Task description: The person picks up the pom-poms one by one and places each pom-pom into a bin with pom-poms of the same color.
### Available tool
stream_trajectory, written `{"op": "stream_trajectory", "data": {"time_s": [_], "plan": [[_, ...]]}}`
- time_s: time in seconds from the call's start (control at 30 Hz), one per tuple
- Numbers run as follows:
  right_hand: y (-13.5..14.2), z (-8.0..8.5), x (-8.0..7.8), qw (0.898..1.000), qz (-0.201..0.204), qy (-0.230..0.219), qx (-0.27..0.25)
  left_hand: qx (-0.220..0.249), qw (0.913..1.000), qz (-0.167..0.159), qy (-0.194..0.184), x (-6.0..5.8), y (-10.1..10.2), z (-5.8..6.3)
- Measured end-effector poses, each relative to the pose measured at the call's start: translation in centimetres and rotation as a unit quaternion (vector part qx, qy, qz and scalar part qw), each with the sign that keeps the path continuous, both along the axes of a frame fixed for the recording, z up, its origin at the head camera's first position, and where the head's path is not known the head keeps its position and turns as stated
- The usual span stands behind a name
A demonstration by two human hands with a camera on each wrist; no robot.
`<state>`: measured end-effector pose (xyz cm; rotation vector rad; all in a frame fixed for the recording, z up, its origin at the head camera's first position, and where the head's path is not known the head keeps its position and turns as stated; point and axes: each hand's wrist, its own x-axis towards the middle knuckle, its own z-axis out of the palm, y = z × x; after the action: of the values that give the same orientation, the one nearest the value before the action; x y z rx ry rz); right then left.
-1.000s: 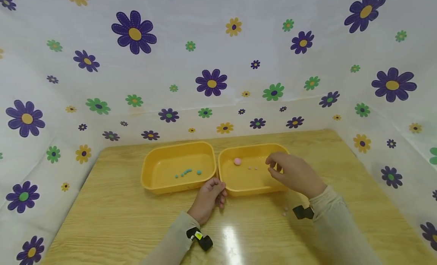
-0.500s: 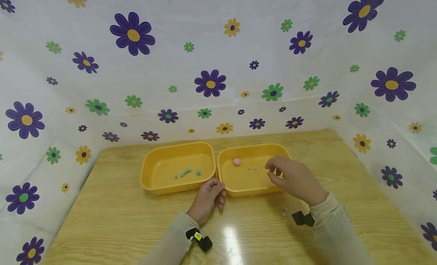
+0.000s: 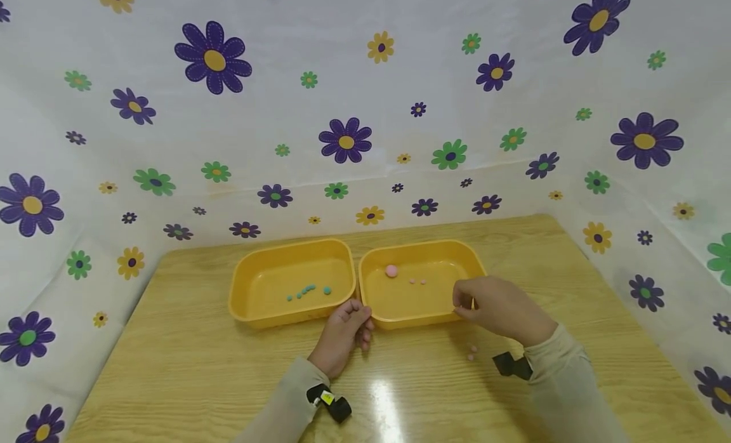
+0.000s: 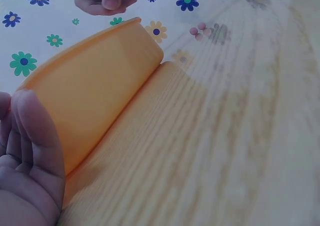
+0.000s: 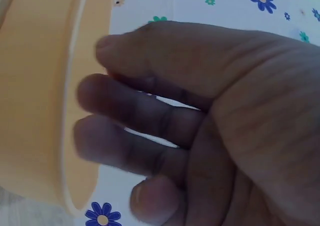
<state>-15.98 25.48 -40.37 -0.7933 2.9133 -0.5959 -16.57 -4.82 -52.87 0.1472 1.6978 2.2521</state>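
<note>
My left hand point(image 3: 342, 335) pinches the near-left corner of the right yellow tray point(image 3: 422, 319), thumb and fingers at its rim. In the left wrist view the thumb point(image 4: 35, 121) lies against that rim. My right hand point(image 3: 502, 306) hovers at the tray's near-right corner, fingers loosely bent; I see nothing held in it. The right wrist view shows several of its fingers point(image 5: 115, 98) spread beside the tray wall point(image 5: 35, 86). Inside the tray are a larger pink ball point(image 3: 391, 271) and two tiny pink balls point(image 3: 417, 281). Small pink balls point(image 3: 471, 353) lie on the table below the right hand.
Beside it on the left stands another yellow tray point(image 3: 274, 317) with several small blue-green balls point(image 3: 305, 291) and a slightly larger one point(image 3: 327, 290). Both trays sit on a wooden table point(image 3: 188, 367). A white flower-printed cloth point(image 3: 274, 113) encloses the back and sides.
My right hand has moved slightly down toward the near edge of the right tray, its thumb and finger drawing closer together. My left hand keeps its place at the corner.
</note>
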Motion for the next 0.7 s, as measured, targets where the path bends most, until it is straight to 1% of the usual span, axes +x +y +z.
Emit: {"op": "stream_trajectory", "data": {"time_s": [0.2, 0.3, 0.37, 0.43, 0.53, 0.6, 0.7], "plan": [[0.5, 0.1, 0.8, 0.998, 0.000, -0.058, 0.024, -0.001, 1.0000, -0.002, 0.002, 0.0, -0.1, -0.1], [0.6, -0.1, 1.1, 0.994, -0.002, -0.100, 0.034, -0.002, 1.0000, -0.002, 0.004, 0.0, -0.1, -0.2], [0.5, -0.3, 1.2, 0.991, -0.012, -0.131, 0.038, -0.002, 1.0000, -0.002, 0.004, -0.1, -0.1, -0.2], [0.5, -0.6, 1.2, 0.985, -0.032, -0.166, 0.044, -0.002, 1.0000, -0.002, 0.004, -0.1, 0.0, -0.2], [0.2, -1.2, 1.2, 0.976, -0.057, -0.202, 0.056, 0.001, 1.0000, -0.001, 0.003, -0.1, 0.0, -0.3], [-0.1, -1.6, 1.3, 0.973, -0.072, -0.211, 0.068, 0.001, 1.0000, -0.001, 0.004, -0.1, 0.0, -0.3], [-0.5, -2.2, 1.4, 0.971, -0.090, -0.201, 0.089, 0.004, 1.0000, -0.002, 0.003, 0.0, 0.0, -0.3]]}}
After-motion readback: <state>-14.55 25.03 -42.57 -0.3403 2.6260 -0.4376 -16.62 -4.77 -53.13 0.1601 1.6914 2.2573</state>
